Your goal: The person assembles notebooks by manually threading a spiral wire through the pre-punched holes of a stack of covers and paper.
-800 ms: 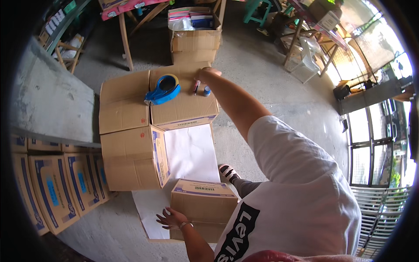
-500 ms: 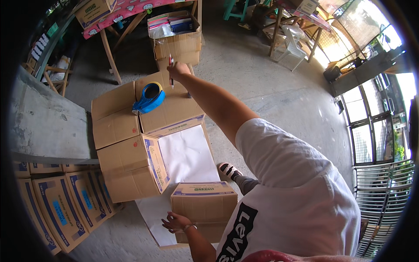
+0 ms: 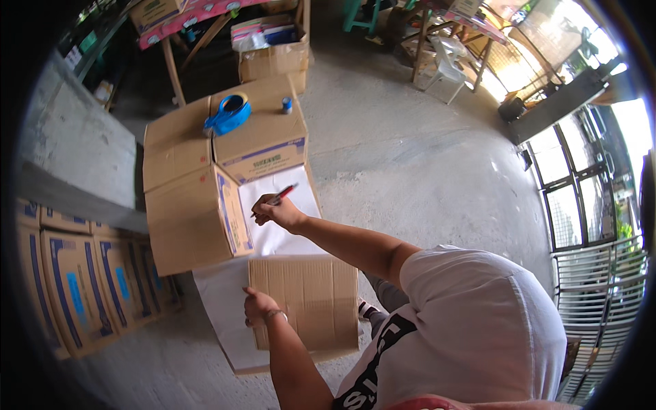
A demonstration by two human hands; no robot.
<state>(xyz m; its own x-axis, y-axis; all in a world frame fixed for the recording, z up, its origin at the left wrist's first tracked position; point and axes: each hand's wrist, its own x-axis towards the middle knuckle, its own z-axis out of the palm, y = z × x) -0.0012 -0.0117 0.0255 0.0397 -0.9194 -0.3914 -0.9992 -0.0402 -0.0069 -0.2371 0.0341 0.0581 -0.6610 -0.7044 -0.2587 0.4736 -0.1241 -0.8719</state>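
Observation:
In my right hand (image 3: 277, 210) is a red pen (image 3: 283, 194), gripped in closed fingers above the white sheet (image 3: 273, 179). A cardboard box (image 3: 307, 294) stands close to my body on that sheet, with a plain brown face turned up. My left hand (image 3: 263, 307) is closed at this box's left edge; some of its fingers are hard to make out. Beyond the sheet, a blue tape dispenser (image 3: 229, 116) and a small blue cylinder (image 3: 287, 104) rest on top of the larger boxes (image 3: 263, 130).
More cartons (image 3: 78, 294) are packed on the left beside a concrete block (image 3: 82, 150). An open carton of books (image 3: 273, 61) stands at the back near a pink-covered table (image 3: 195, 15). A white chair (image 3: 447, 72) is farther right, and a metal gate (image 3: 594, 191) lines the right side.
My right hand has come back from the far boxes with the pen. The near box has turned, from its printed side to a plain face. My left hand has gone from spread fingers to its edge.

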